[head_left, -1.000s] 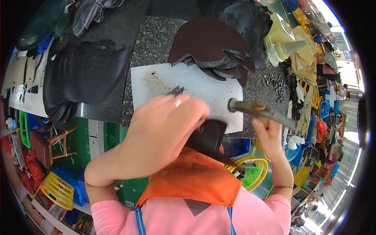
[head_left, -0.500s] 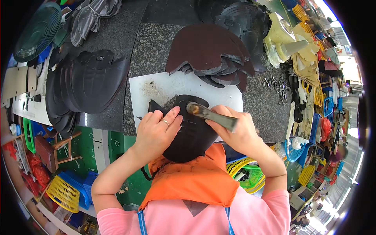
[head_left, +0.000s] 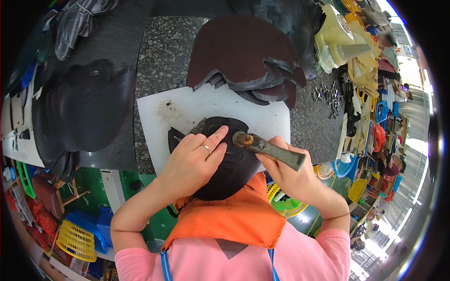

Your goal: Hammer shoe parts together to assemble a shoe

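Observation:
A black leather-like panel [head_left: 229, 171] with a rounded outline lies over the near edge of a white board [head_left: 157, 124], its lower end against my orange apron. My left hand [head_left: 194, 157] rests on the panel, fingers stretched out flat; a ring is on one finger. In my right hand [head_left: 290, 171] is a hammer [head_left: 276, 152], its head at the panel's upper part, just right of my left fingertips. Whether the head touches the panel I cannot tell. Part of the hammer's handle is hidden by my right hand.
Beyond the board is a stack of dark brown panels [head_left: 239, 51]. More black panels [head_left: 96, 107] lie at the left. Small metal pieces [head_left: 330, 96] are scattered on the speckled tabletop at the right, near a pale yellow machine [head_left: 335, 33]. A yellow basket [head_left: 77, 241] stands lower left.
The hammer has shifted slightly right and nearer to me, along with my right hand. My left hand stays flat on the panel. The whole view has also shifted a little.

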